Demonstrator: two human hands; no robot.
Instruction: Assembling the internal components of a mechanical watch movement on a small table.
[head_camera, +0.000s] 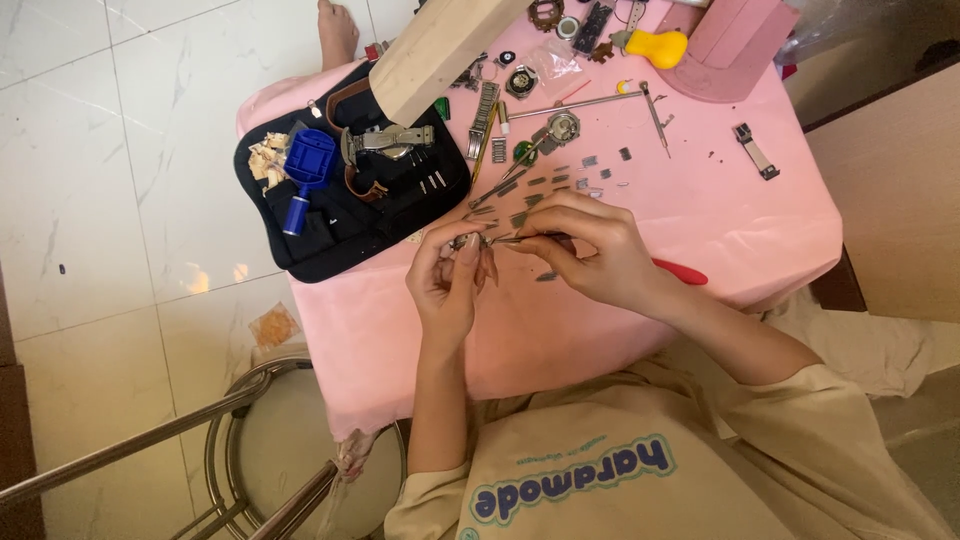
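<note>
My left hand (447, 278) pinches a small metal watch-band piece (468, 241) between thumb and fingers, above the pink tablecloth (720, 220). My right hand (590, 250) grips a thin tool with a red handle (680, 271), and its metal tip meets the small piece. Just beyond the hands, several loose metal band links (560, 180) lie scattered on the cloth. Next to them is a round watch case (563, 126).
A black tool pouch (330, 235) at the table's left holds a blue link remover (306, 165) and a metal watch (385, 142). A wooden block (440, 50), a yellow-handled tool (655, 47) and a pink cap (735, 45) sit at the far edge. A metal stool (250, 440) stands lower left.
</note>
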